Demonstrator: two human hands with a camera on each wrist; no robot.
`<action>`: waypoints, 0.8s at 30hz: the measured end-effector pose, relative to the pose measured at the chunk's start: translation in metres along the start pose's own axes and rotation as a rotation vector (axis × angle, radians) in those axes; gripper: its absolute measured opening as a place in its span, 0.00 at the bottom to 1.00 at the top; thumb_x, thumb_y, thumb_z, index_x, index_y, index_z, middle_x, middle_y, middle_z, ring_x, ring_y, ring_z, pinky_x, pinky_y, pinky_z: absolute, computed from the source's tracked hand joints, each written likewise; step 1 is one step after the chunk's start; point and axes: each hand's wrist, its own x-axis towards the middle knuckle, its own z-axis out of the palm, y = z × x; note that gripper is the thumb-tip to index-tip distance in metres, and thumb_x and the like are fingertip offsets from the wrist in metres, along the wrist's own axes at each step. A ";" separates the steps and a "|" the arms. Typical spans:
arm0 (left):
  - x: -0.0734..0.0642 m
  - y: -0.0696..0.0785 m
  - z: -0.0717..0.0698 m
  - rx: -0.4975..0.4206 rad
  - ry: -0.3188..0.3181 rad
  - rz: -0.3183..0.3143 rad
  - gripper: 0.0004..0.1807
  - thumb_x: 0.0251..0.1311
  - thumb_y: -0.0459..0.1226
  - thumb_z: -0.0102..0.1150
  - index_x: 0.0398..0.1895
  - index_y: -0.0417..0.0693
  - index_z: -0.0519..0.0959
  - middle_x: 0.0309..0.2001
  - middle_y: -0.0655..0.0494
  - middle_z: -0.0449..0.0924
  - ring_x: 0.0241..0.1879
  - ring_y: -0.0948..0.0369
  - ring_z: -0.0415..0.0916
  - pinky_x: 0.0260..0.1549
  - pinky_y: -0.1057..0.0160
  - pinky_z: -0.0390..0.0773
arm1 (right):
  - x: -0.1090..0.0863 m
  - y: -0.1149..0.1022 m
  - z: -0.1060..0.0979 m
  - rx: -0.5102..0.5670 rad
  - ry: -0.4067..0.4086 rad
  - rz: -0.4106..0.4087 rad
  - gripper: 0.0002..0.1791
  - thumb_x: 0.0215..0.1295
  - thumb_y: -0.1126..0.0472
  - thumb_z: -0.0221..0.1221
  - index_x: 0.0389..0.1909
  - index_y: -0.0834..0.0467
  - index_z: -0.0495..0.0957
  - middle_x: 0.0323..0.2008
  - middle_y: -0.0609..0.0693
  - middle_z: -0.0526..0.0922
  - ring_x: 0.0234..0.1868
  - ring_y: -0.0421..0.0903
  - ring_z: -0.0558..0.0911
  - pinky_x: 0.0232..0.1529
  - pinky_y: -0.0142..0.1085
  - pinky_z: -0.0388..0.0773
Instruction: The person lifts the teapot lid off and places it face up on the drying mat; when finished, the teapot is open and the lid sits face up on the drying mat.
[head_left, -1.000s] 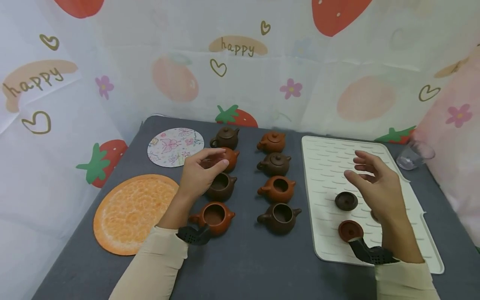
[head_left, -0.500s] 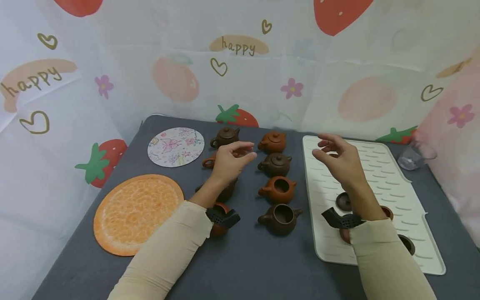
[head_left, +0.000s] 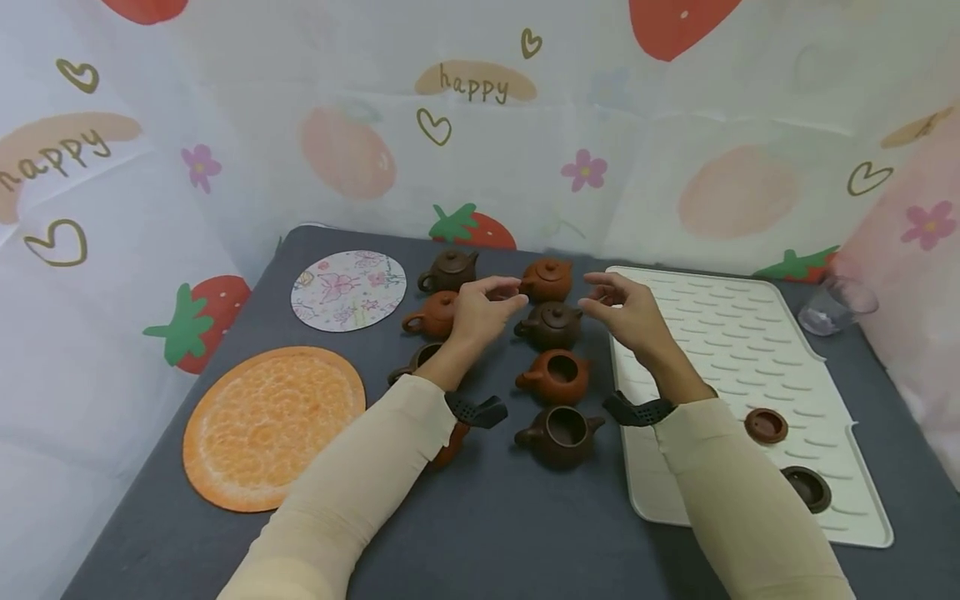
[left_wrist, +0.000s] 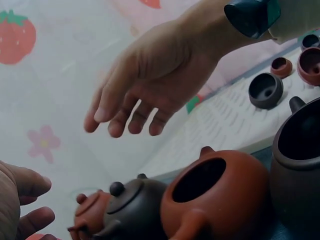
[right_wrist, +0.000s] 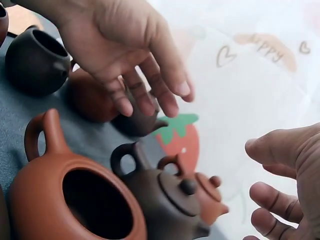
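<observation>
Ok, L hand (head_left: 486, 313) & R hand (head_left: 628, 315) loosely spread, nr rear-R orange teapot (head_left: 547, 281).

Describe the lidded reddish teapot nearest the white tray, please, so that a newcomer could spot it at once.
From the white tray, look just left in the head view to the column of four teapots. At its far end stands the reddish teapot. It alone there is both reddish and lidded; the next teapot is dark.

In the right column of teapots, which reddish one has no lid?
The third teapot from the back: it stands open, while the rear reddish teapot wears its lid.
</observation>
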 end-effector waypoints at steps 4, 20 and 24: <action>0.001 -0.006 0.007 -0.012 0.004 -0.050 0.14 0.59 0.35 0.66 0.49 0.43 0.84 0.39 0.54 0.81 0.40 0.58 0.77 0.36 0.60 0.77 | 0.006 0.005 0.010 0.010 -0.030 0.029 0.24 0.66 0.59 0.62 0.62 0.62 0.73 0.42 0.58 0.76 0.39 0.53 0.73 0.36 0.40 0.71; 0.004 -0.014 0.023 0.118 -0.019 -0.230 0.13 0.60 0.36 0.65 0.48 0.46 0.85 0.45 0.55 0.80 0.43 0.56 0.75 0.34 0.59 0.77 | 0.016 0.012 0.034 -0.090 -0.044 0.064 0.19 0.66 0.64 0.61 0.56 0.65 0.77 0.36 0.58 0.76 0.31 0.51 0.73 0.32 0.41 0.72; 0.004 -0.014 0.024 0.163 -0.017 -0.257 0.10 0.59 0.37 0.67 0.44 0.49 0.86 0.46 0.56 0.80 0.46 0.56 0.73 0.37 0.58 0.77 | 0.017 0.012 0.036 -0.113 -0.040 0.086 0.18 0.66 0.64 0.61 0.55 0.65 0.77 0.35 0.57 0.76 0.29 0.50 0.72 0.29 0.40 0.70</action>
